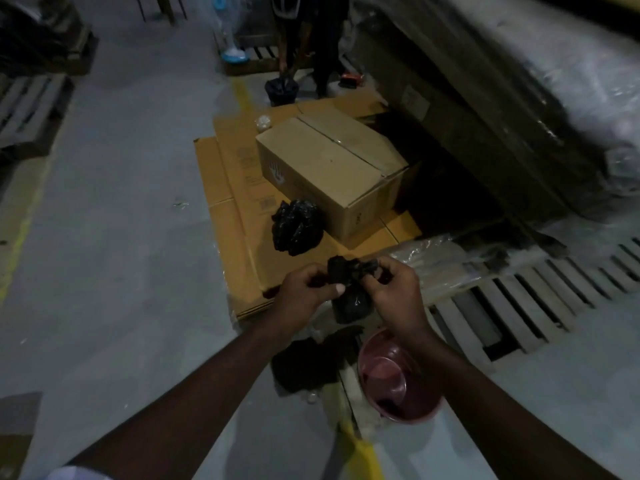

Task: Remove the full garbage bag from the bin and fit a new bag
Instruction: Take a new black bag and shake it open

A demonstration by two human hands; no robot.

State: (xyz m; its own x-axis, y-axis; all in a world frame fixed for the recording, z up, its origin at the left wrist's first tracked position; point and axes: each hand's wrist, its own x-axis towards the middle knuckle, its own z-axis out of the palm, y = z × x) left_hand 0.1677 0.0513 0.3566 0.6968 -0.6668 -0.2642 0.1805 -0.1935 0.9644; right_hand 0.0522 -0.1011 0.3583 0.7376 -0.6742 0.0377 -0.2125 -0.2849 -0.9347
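While I stand over the grey floor (114, 258), far left shows wooden pallets (27, 105) and a yellow painted line (17, 244) along the edge. Moving right: flattened cardboard sheets (228, 216) lie on the floor, with a knotted, stuffed black garbage bag (296, 226) sitting on them, touching the front corner of a closed cardboard box (329, 168).

My left hand (304, 289) is closed in a pinch on one end of a small bunched black bag (348, 282) — thumb on top, fingers curled under. My right hand (394, 289) is closed on the other end of the same bag, fingers wrapped round the twisted plastic. Bag is held up between both hands, above the floor, part of it hanging down in a wad below my thumbs. Can't tell if it's folded or knotted.

Below my hands, a crumpled dark mass (308, 362) lies on the floor, too dim to identify. Just right of it stands the red bin (398, 379), upright, with no liner over its rim — my right forearm crosses over part of it.

Further right, a slatted pallet (519, 306) with clear plastic wrap (433, 251) on its near edge. Up the back, another person's legs (311, 39) stand beside a second bin lined in black (282, 90).
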